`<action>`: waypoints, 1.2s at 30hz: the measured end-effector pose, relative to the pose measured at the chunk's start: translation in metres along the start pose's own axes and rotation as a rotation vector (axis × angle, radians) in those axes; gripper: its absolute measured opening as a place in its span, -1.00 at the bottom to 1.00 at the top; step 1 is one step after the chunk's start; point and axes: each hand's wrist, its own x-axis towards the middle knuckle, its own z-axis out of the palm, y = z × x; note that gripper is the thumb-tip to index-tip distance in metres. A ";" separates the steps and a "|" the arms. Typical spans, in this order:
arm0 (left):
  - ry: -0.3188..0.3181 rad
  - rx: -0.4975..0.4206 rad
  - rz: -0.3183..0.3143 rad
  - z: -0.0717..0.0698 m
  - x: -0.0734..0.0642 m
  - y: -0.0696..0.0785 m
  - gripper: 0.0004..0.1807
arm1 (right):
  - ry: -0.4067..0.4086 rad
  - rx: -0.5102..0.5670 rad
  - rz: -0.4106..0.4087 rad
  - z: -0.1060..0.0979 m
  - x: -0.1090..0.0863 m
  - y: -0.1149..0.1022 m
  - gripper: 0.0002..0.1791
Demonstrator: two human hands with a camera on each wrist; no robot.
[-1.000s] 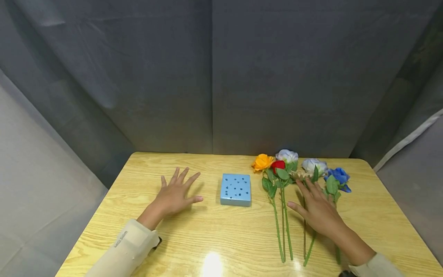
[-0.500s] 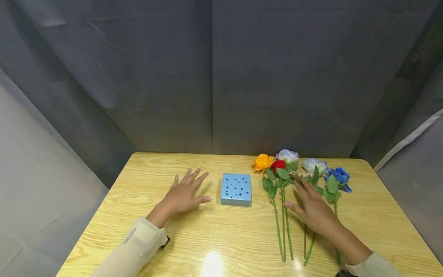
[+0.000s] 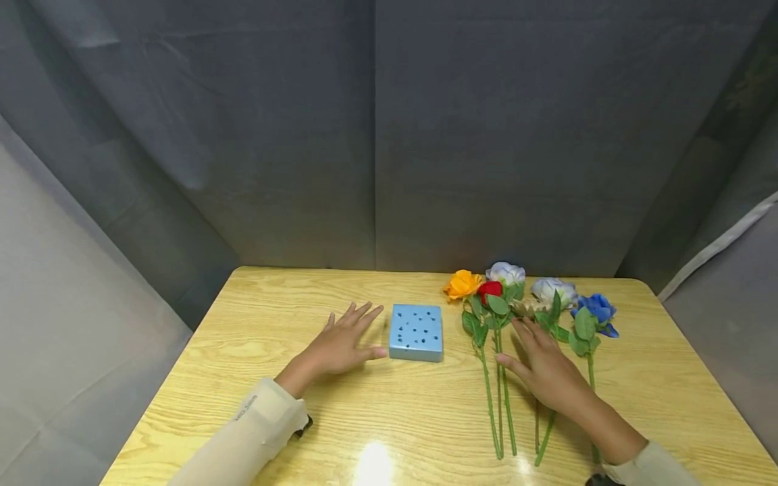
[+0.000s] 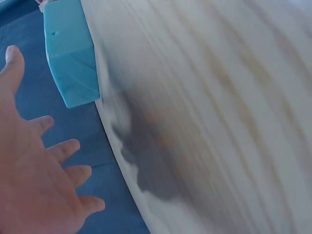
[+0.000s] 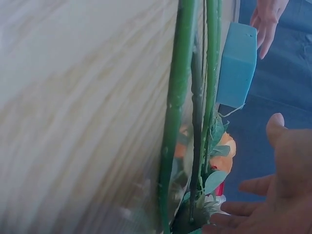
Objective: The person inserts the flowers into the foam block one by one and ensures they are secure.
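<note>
A light-blue foam block [image 3: 416,332] with small dark holes in its top sits mid-table. Just left of it my left hand [image 3: 343,341] hovers with fingers spread, thumb tip right at the block's near left corner; the left wrist view shows its shadow on the table. My right hand [image 3: 547,368], palm down and fingers extended, is over the stems of artificial flowers at the right and holds nothing. These include an orange rose [image 3: 462,285], a red rose [image 3: 490,291], two pale lilac flowers [image 3: 506,273], a beige flower [image 3: 529,308] partly behind my fingertips, and a blue rose [image 3: 595,308].
The long green stems [image 3: 489,405] lie toward the table's near side. The wooden table [image 3: 243,324] ends at a grey curtain [image 3: 292,169] behind, and grey cloth [image 3: 729,337] hangs at both sides.
My left hand has moved right, toward the foam block. My right hand has shifted slightly left over the stems. The block and flowers stay in place.
</note>
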 end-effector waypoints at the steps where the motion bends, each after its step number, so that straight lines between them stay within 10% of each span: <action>1: -0.004 -0.006 0.002 0.001 0.001 0.000 -0.03 | -0.001 0.004 0.000 0.000 0.000 0.000 -0.02; 36: -0.084 -0.365 0.066 0.010 0.041 0.010 0.25 | -0.064 0.179 0.065 0.005 -0.002 -0.012 -0.04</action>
